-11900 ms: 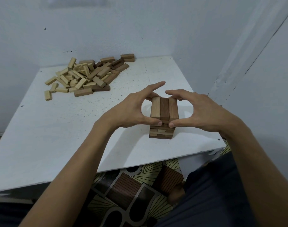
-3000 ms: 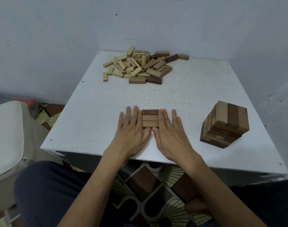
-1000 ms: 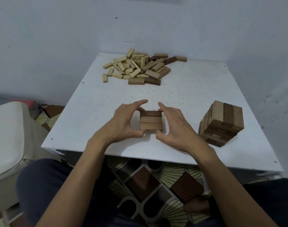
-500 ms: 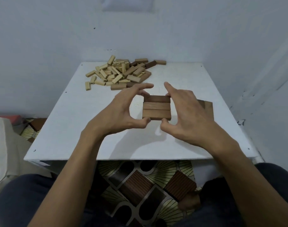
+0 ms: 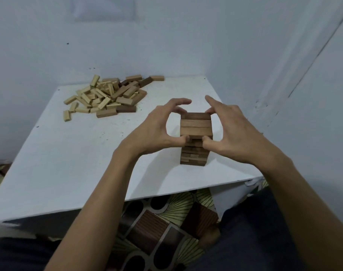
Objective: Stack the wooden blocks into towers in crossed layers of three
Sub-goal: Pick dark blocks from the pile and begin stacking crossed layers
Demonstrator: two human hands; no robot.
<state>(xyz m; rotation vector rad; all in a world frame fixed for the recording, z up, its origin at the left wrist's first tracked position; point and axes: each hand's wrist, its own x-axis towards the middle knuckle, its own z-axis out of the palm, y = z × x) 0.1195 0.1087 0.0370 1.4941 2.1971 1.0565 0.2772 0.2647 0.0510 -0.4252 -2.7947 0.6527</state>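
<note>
A: Around tower [image 5: 194,155]?
B: Loose pile [image 5: 108,96] of blocks far-left of it on white desk [image 5: 69,163], well apart. Wall [image 5: 186,36] behind & right. Patterned floor [image 5: 153,227] below desk's near edge. Thumbs hiding tower's mid layers.
A: Hands?
B: L hand [image 5: 159,132] left of tower, R hand [image 5: 233,133] right; each half-curled, thumb near edge, fingers far edge, pinching top layer [image 5: 196,125] of 3 dark blocks. Resting on tower or just above: can't tell.

You're looking at a dim, bluish-grey picture under soft, even light. Faint, soft-edged shadows lie on the desk [image 5: 78,163] beside the tower [image 5: 195,156] and beneath your left hand [image 5: 157,132]. The floor [image 5: 166,227] under it sits in deeper shade. The wide lens bows the desk's edges, and fine detail looks slightly smeared.
</note>
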